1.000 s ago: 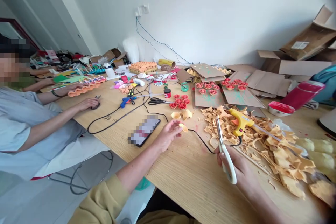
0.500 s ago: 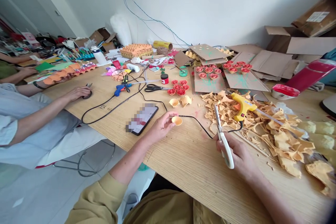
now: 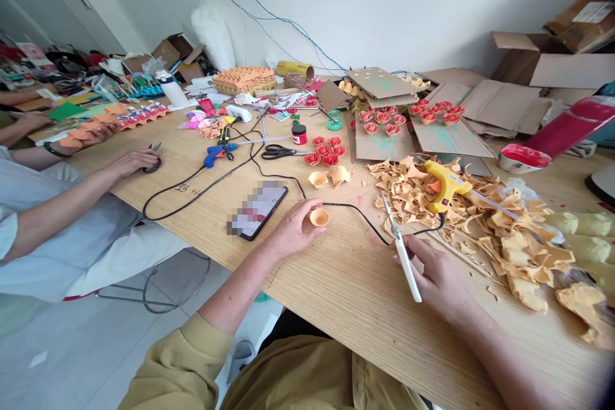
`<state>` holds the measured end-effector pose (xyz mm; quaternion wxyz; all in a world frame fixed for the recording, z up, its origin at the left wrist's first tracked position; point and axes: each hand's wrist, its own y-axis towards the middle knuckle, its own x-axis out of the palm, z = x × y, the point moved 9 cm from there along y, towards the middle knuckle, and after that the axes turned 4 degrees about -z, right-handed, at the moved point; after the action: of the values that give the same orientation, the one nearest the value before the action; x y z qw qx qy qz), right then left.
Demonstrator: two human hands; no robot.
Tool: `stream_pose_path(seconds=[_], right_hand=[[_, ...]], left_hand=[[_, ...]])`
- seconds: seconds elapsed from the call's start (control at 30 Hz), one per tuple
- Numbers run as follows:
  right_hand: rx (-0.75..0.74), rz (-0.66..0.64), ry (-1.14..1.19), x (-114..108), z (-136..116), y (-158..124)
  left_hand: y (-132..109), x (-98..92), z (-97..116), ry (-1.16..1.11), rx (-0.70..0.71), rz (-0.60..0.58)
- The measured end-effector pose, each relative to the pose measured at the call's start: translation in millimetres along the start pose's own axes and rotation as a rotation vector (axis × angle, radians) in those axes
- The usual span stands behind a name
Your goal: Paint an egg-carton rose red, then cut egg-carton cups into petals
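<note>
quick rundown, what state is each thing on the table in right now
left hand, pinching the orange cup, mouth up
right hand, closed on the white scissors, blades shut
yellow glue gun, resting on the paper scraps, cord attached
black scissors, flat on the table, shut
phone, face up
red jar, upright, lid on

Orange paper cup, white-handled scissors, yellow glue gun, red paper roses.
</note>
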<state>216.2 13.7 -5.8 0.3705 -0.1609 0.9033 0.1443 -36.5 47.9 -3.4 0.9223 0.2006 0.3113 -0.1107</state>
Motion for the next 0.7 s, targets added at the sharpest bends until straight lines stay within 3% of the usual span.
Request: stream_pose_path(seconds=[0.23,0.37,0.53,0.7], right_hand=[[-0.196,-0.001,-0.438,4.9,-12.2,-3.0],[-0.263,0.0,-0.561,14.5,-29.4,-8.1],[-0.319,-0.145,-0.664,34.0,-47.7,-11.9],[-0.123,-0.045,-0.851,11.8,-32.9,-7.4]], left_hand=[[0.1,1.8,0.5,0.063,-0.001,0.014],[0.9,2.6,-2.5,0.097,-0.021,0.003],[2.3,-0.5,-3.4,0.117,-0.036,0.024],[1.2,-13.1,-7.8,0.171,-0.09,0.115]])
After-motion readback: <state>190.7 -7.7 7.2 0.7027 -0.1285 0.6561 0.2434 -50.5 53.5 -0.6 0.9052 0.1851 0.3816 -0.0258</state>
